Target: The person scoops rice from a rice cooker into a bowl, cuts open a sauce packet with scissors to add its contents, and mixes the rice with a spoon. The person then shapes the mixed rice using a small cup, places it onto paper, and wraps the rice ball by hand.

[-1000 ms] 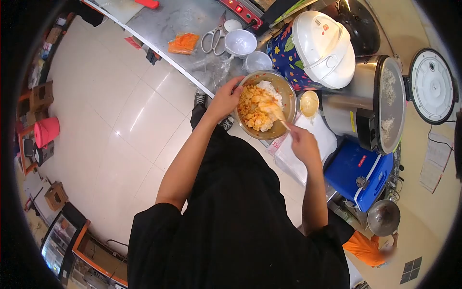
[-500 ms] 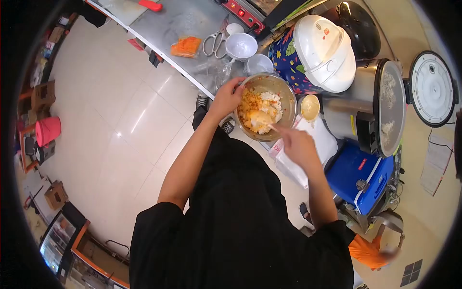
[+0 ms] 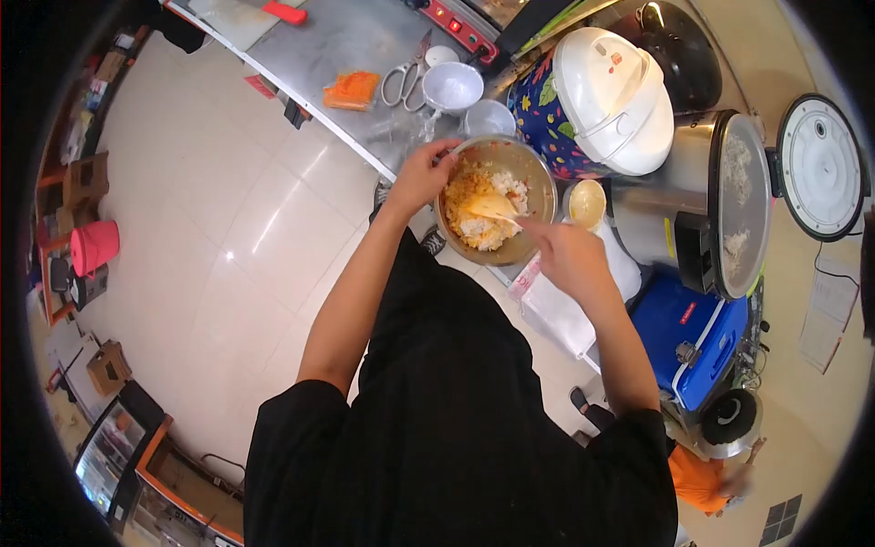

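Note:
A metal mixing bowl [image 3: 541, 193] at the counter's edge holds white rice mixed with orange-yellow bits [image 3: 468, 187]. My left hand [image 3: 427, 175] grips the bowl's left rim, thumb and fingers closed on it. Into the rice reaches a pale rice paddle [image 3: 492, 208], its handle in my closed right hand [image 3: 571, 258]. The paddle's blade lies flat over the middle of the food, partly covering it. Close to the bowl's right side stands a small cream-coloured cup [image 3: 585, 202].
Behind the bowl are white bowls [image 3: 453, 87], scissors [image 3: 403, 84] and a packet of orange shreds [image 3: 351, 90]. To the right stand a patterned insulated pot [image 3: 556, 118], an opened rice cooker [image 3: 661, 205], plastic bags [image 3: 570, 305] and a blue cooler [image 3: 688, 324]. A person in orange [image 3: 697, 479] is at lower right.
The bowl and my left hand have shifted slightly left. The paddle's blade has moved up a little in the rice, and my right hand has turned. At lower right, the person's pan has tilted.

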A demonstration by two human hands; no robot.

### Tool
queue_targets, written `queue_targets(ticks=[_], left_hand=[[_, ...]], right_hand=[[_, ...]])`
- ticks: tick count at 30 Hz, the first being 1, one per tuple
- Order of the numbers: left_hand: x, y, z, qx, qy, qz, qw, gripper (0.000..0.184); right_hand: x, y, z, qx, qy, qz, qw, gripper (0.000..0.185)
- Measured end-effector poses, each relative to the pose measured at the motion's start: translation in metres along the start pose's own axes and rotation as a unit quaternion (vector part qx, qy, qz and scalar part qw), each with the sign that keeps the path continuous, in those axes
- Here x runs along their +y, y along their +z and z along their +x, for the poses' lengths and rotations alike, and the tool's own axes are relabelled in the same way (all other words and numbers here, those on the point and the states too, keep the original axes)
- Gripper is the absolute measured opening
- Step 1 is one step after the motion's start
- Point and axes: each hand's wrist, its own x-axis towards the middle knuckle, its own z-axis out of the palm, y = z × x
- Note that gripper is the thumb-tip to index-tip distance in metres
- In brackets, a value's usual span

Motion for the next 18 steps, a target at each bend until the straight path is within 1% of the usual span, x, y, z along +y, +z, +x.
queue_targets(ticks=[3, 6, 7, 10, 13, 16, 17, 18], left_hand=[[0.007, 0.001, -0.008, 0.009, -0.008, 0.010, 1.000, 0.033], [0.005, 0.004, -0.008, 0.029, 0.007, 0.025, 0.999, 0.032], [0.002, 0.006, -0.006, 0.037, 0.017, 0.033, 0.999, 0.032], [-0.004, 0.007, -0.003, 0.028, -0.002, -0.009, 1.000, 0.031], [0.005, 0.000, -0.008, 0.009, 0.002, 0.012, 1.000, 0.033], [0.011, 0.002, -0.034, 0.097, -0.022, -0.012, 0.995, 0.033], [0.011, 0.005, -0.043, 0.103, -0.028, -0.009, 0.994, 0.033], [0.012, 0.010, -0.054, 0.108, -0.035, -0.006, 0.993, 0.034]], right_hand=[[0.006, 0.009, -0.039, -0.050, 0.070, -0.057, 0.995, 0.038], [0.014, 0.058, -0.031, 0.006, 0.021, -0.035, 0.999, 0.042], [0.005, 0.060, -0.020, -0.011, 0.043, -0.037, 0.998, 0.045], [0.005, 0.068, 0.003, 0.035, 0.030, -0.010, 0.999, 0.045], [0.005, 0.023, -0.022, 0.036, 0.050, 0.000, 0.998, 0.045], [0.008, 0.005, -0.052, -0.005, 0.050, -0.009, 0.999, 0.043], [0.006, 0.014, -0.049, -0.029, 0.067, 0.009, 0.997, 0.042], [0.006, 0.029, -0.042, -0.016, 0.057, 0.006, 0.998, 0.040]])
